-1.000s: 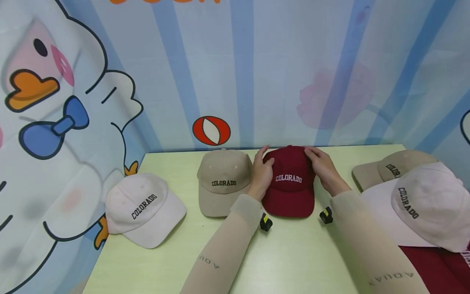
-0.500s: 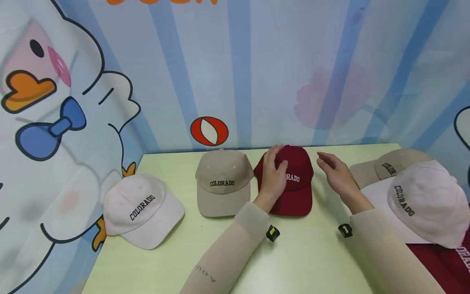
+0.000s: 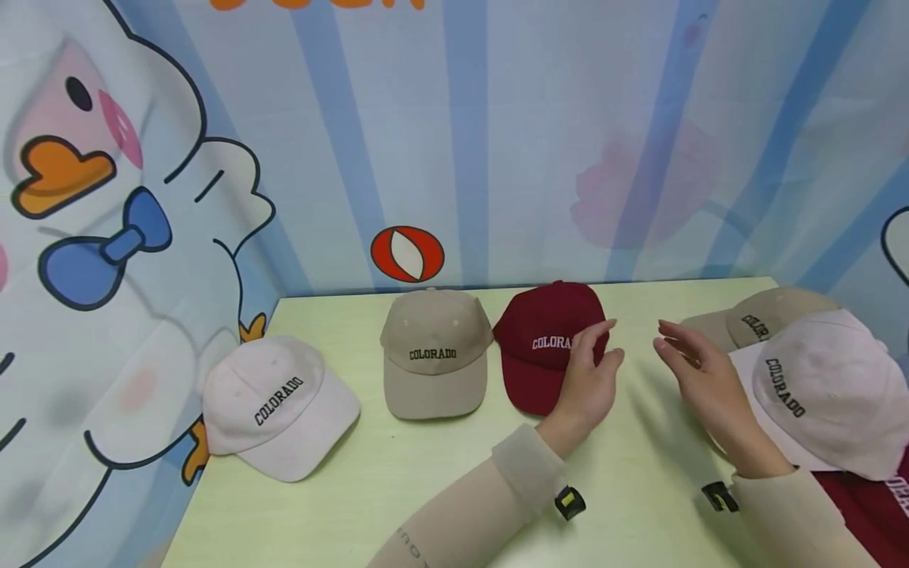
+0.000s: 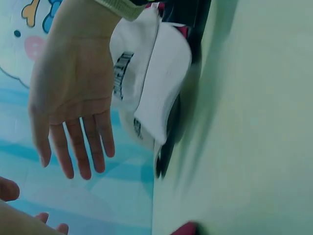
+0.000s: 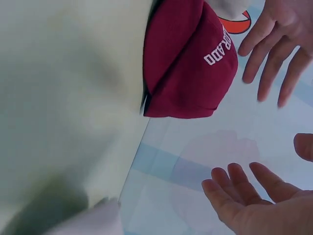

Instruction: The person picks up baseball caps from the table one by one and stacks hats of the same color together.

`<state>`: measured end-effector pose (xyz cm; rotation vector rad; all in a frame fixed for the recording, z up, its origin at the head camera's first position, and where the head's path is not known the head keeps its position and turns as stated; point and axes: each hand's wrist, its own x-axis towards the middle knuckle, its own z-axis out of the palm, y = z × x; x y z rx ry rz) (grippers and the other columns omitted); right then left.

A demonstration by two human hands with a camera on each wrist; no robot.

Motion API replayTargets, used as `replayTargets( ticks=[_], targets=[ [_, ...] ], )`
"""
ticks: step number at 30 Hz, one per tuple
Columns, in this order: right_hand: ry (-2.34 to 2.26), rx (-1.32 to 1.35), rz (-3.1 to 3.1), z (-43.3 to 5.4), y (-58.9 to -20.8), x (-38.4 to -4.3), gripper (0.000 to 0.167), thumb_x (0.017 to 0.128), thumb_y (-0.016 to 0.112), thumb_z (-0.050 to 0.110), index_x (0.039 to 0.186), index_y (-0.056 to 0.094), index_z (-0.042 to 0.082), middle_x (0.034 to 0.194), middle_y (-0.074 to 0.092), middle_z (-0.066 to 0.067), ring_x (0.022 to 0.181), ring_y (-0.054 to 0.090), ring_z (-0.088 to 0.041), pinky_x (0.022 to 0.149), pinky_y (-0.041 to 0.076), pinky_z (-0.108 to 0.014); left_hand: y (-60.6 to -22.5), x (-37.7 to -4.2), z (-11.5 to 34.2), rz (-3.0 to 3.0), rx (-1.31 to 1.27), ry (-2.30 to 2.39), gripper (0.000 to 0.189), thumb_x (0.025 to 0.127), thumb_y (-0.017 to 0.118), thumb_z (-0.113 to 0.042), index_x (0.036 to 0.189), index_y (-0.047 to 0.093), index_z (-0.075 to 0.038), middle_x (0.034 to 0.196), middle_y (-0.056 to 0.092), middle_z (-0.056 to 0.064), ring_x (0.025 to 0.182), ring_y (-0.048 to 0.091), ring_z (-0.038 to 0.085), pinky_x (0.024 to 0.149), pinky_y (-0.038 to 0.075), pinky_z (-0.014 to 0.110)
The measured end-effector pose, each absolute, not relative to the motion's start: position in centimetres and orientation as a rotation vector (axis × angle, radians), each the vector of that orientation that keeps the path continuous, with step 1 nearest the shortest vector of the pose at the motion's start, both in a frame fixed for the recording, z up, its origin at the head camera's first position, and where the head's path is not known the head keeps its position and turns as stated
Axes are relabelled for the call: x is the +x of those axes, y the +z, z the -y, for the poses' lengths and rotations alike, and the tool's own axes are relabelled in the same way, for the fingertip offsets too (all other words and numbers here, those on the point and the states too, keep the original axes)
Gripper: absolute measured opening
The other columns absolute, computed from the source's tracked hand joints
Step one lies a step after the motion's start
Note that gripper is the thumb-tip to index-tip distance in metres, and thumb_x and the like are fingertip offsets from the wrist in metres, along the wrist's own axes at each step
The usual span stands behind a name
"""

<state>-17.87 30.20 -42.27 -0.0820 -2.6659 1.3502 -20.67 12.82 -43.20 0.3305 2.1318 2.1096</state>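
Note:
A dark red baseball cap point(image 3: 540, 323) lettered COLORADO stands at the back of the table beside a beige cap point(image 3: 435, 347). In front of the red cap's right side, my left hand point(image 3: 585, 386) hangs with fingers extended; the right wrist view shows a gap between that hand and the cap. Further right, my right hand point(image 3: 717, 394) is raised over the table, its fingers loosely extended and holding nothing. Partly behind that hand lies a stack with a white cap point(image 3: 831, 394) on top and another beige cap point(image 3: 781, 308) behind it.
A lone white cap point(image 3: 280, 406) sits at the table's left edge. Dark red fabric point(image 3: 852, 505) shows under the stacked white cap. A printed cartoon backdrop point(image 3: 341, 142) stands behind the pale table point(image 3: 454, 489).
Both hands have released the dark red cap and moved right and toward me. The red cap stays beside the beige one.

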Motion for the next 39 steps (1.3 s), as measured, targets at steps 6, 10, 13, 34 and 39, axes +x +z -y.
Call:
replayTargets(
  ticks=[6,10,13,34,39],
  targets=[
    [1.239,-0.084,2.599,-31.8,-42.7,-15.7,0.056,0.108,0.052,0.04,0.154,0.048,0.008,0.151,0.054,-0.022,0.108,0.039,0.027,0.084,0.035,0.004,-43.6,-18.5,-14.9,-2.057,0.231,2.041,0.038,0.102,0.057,-0.026,0.14,0.06,-0.03,0.144,0.051,-0.012,0.143,0.044,0.009,0.117,0.039,0.035],
    [1.176,-0.161,2.592,-32.7,-42.7,-14.4,0.054,0.107,0.054,0.041,0.153,0.051,0.011,0.146,0.059,-0.009,0.107,0.038,0.028,0.081,0.035,0.004,-43.9,-17.9,-16.0,-1.949,0.167,2.06,0.038,0.1,0.059,-0.023,0.138,0.062,-0.024,0.141,0.055,-0.009,0.141,0.049,0.015,0.112,0.043,0.032],
    [1.172,-0.246,2.587,-33.3,-42.4,-13.6,0.055,0.106,0.056,0.043,0.152,0.052,0.014,0.139,0.061,0.007,0.105,0.039,0.027,0.079,0.037,0.003,-44.2,-17.6,-16.8,-1.836,0.112,2.081,0.036,0.1,0.059,-0.021,0.136,0.063,-0.023,0.142,0.056,-0.007,0.141,0.05,0.017,0.115,0.041,0.035],
    [0.794,-0.563,2.158,-39.3,-41.9,-10.5,0.049,0.107,0.056,0.02,0.156,0.048,0.024,0.164,0.043,-0.005,0.154,0.035,-0.028,0.129,0.021,-0.046,-47.2,-16.3,-20.6,-1.371,-0.023,2.168,0.052,0.1,0.055,-0.011,0.151,0.044,0.0,0.16,0.04,0.023,0.15,0.037,0.041,0.125,0.028,0.055],
    [0.881,-0.686,2.246,-43.2,-44.6,-11.8,0.061,0.108,0.051,0.026,0.164,0.027,0.032,0.171,0.026,-0.01,0.153,0.031,-0.044,0.125,0.023,-0.062,-47.8,-16.3,-21.1,-1.298,-0.042,2.183,0.054,0.1,0.053,-0.008,0.152,0.041,0.002,0.16,0.038,0.026,0.149,0.037,0.045,0.125,0.027,0.057]
  ],
)
